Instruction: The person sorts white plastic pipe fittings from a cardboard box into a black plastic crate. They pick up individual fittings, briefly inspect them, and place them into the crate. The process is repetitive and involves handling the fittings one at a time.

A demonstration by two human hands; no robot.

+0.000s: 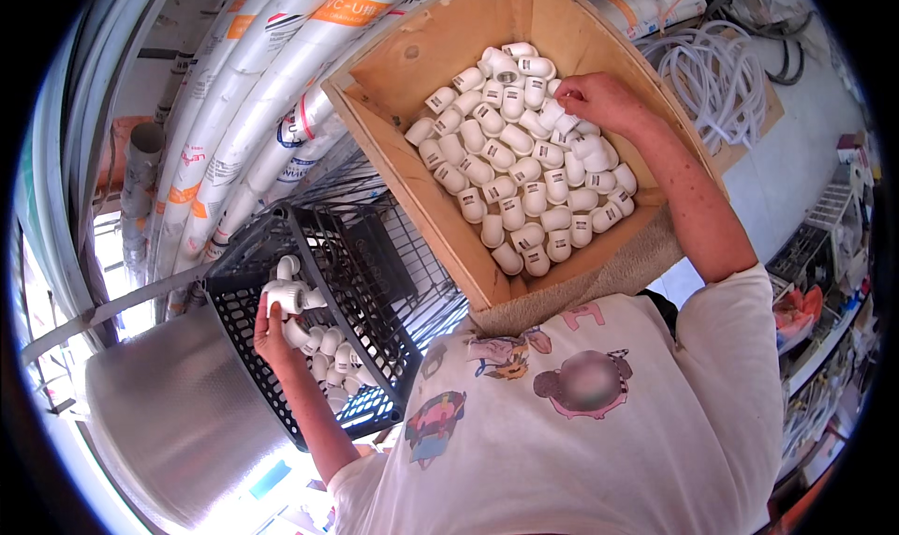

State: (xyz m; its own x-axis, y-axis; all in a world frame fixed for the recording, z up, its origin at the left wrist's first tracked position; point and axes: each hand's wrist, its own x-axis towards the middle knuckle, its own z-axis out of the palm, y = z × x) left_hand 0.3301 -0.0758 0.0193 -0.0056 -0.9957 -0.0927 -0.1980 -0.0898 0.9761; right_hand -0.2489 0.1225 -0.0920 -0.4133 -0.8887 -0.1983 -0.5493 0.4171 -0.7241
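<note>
My left hand (277,335) grips a white plastic pipe fitting (286,298) with a ribbed collar, over a black perforated plastic crate (344,300). Loose white fittings (330,356) lie inside the crate, below the hand. My right hand (593,102) is inside a wooden box (421,201), at its right side. Its fingertips are bent close together above a white fitting (565,122); whether they grip it is unclear. Many white elbow fittings (516,139) fill the bottom of the box, most with a small printed mark. A tee-shaped fitting (504,69) lies among them near the far end.
Long white PVC pipes (260,100) lean at the left. A large silvery roll (175,408) stands beside the crate. Coiled clear hose (716,86) lies beyond the box at the right. Brown carpet-like material (597,282) covers the box's near edge. Shelves with goods (822,254) line the far right.
</note>
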